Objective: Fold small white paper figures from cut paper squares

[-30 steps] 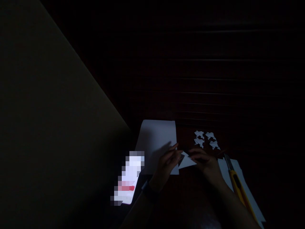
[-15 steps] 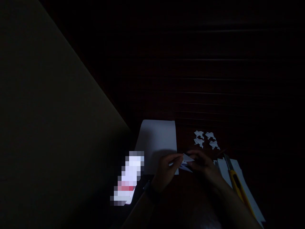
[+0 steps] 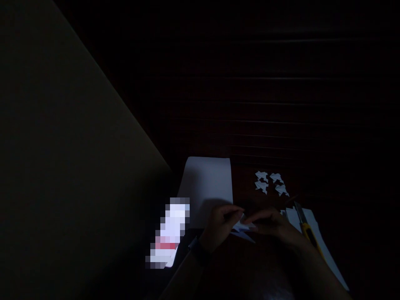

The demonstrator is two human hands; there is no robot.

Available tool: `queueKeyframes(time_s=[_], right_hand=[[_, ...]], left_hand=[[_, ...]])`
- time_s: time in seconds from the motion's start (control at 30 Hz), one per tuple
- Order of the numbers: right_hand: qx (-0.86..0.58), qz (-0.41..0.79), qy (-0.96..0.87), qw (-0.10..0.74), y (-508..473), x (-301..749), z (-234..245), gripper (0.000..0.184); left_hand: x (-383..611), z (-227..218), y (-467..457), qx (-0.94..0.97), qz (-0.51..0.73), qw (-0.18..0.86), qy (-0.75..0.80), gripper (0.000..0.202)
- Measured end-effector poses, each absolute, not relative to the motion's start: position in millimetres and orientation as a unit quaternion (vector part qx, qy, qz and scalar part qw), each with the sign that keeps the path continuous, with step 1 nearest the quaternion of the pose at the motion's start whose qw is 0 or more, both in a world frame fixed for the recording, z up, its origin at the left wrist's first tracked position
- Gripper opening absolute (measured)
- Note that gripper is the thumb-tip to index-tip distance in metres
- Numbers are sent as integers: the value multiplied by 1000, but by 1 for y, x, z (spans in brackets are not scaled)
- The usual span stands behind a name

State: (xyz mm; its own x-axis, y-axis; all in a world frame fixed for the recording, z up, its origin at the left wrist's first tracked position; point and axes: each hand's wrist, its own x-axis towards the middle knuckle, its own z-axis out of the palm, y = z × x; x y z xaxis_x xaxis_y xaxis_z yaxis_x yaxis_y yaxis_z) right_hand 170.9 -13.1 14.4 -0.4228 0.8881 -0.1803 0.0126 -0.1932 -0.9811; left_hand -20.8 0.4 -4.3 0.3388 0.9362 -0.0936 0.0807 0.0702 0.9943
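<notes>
A small piece of folded white paper (image 3: 243, 227) is held between my two hands, its pointed flaps sticking out below the fingers. My left hand (image 3: 220, 225) pinches its upper left part with thumb and forefinger; a dark band circles that wrist. On the other side my right hand (image 3: 271, 225) grips the paper's right edge, fingertips close to those of the left. Parts of the paper are hidden behind the fingers, and the dim light blurs its creases. Beyond the right hand lie several small folded paper figures (image 3: 261, 186) in a cluster.
A large white sheet (image 3: 209, 179) lies behind my left hand. Left of it a lit, pixelated phone-like screen (image 3: 168, 231) glows. At right, a yellow utility knife (image 3: 309, 235), blade exposed, rests on a stack of white paper (image 3: 331, 262). A pale wall (image 3: 62, 146) slopes along the left.
The folded paper has come lower and turned, its flaps now pointing further down right. My right hand has shifted down, its fingers moving closer to the left fingertips.
</notes>
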Motion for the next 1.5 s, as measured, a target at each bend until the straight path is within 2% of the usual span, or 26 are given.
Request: queueKeyframes(time_s=[0.1, 0.4, 0.6, 1.1, 1.23, 1.4, 1.5], right_hand=[[-418, 662, -544, 301, -13, 173, 11, 16], [-422, 655, -558, 285, -11, 169, 0, 13], [-447, 626, -572, 286, -11, 168, 2, 8], [-502, 530, -605, 319, -13, 155, -2, 11], [-518, 502, -614, 321, -14, 153, -2, 14], [-531, 480, -618, 326, -15, 151, -1, 16], [-538, 471, -619, 324, -17, 149, -2, 16]], left_hand=[[-22, -7, 0, 602, 338, 574, 439, 24], [-21, -10, 0, 614, 313, 579, 436, 24], [-20, -15, 1, 564, 329, 609, 451, 20], [-19, -15, 2, 546, 351, 584, 487, 18], [-19, -13, 3, 552, 345, 579, 491, 23], [-19, -11, 2, 577, 338, 542, 509, 39], [-19, -8, 1, 586, 338, 532, 509, 37]])
